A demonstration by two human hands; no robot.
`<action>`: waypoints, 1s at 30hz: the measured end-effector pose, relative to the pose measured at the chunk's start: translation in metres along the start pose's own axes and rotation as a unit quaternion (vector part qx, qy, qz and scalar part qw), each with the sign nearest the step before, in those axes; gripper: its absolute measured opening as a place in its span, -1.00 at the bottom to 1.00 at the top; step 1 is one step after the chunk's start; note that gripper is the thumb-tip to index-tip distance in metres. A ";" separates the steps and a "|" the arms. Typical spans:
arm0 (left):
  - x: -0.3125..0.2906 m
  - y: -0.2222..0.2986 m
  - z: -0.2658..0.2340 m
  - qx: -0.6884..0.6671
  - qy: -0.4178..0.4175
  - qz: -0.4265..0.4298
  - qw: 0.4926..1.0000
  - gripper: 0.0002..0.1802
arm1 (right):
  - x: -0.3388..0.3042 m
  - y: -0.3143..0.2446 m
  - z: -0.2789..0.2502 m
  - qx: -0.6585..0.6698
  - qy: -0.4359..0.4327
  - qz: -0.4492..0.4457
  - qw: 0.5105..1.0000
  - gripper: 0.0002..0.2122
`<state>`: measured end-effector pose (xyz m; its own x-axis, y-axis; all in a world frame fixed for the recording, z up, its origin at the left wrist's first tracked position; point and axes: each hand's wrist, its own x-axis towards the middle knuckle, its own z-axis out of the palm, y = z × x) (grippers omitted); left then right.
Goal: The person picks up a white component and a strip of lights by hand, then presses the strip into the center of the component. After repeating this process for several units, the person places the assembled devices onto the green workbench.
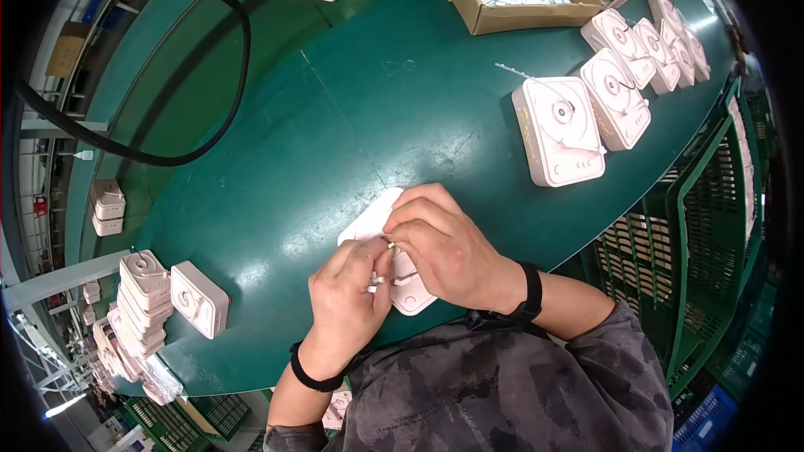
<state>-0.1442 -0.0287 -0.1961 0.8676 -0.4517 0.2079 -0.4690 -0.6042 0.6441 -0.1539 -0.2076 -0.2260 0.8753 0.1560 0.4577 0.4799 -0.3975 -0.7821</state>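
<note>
A pale pink, record-player-shaped housing (413, 295) lies on the green table in front of me, mostly covered by my hands. My left hand (345, 286) is closed over its left side. A small white connector (375, 282) sticks out between that hand's fingers. My right hand (448, 253) arches over the housing, thumb and forefinger pinched close to the left fingertips. A tiny pale tip shows where the fingertips meet, too small to name. Beyond the hands, a white rounded part (368, 219) shows; whether it is joined to the housing is hidden.
Similar pink housings (563, 130) stand in rows at the right, one with a thin wire sticking out. A stack of them (144, 301) is at the left, with a single one (199, 300) beside it. A cardboard box (519, 18) holds white slips. A black hose (239, 75) loops at upper left.
</note>
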 end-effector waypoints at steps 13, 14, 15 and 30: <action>-0.006 -0.005 0.011 -0.011 0.043 0.033 0.998 -0.76 | 0.002 -0.005 0.002 -0.036 0.004 -0.017 0.999 -0.89; -0.010 -0.007 0.009 -0.015 0.043 0.029 0.999 -0.75 | 0.002 -0.006 0.003 -0.035 0.001 -0.024 0.999 -0.89; -0.004 -0.006 0.010 -0.021 0.045 0.027 0.998 -0.75 | 0.004 -0.003 0.002 -0.036 -0.001 -0.032 0.999 -0.89; -0.014 -0.017 -0.010 -0.181 0.020 -0.153 0.971 -0.78 | 0.243 0.059 -0.117 -0.326 0.009 -0.023 0.945 -0.51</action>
<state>-0.1469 -0.0054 -0.2030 0.9664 -0.2568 -0.0109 -0.1051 -0.4335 0.8950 0.0799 -0.2986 -0.1111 0.8507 0.1726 0.4964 0.3729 -0.8639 -0.3385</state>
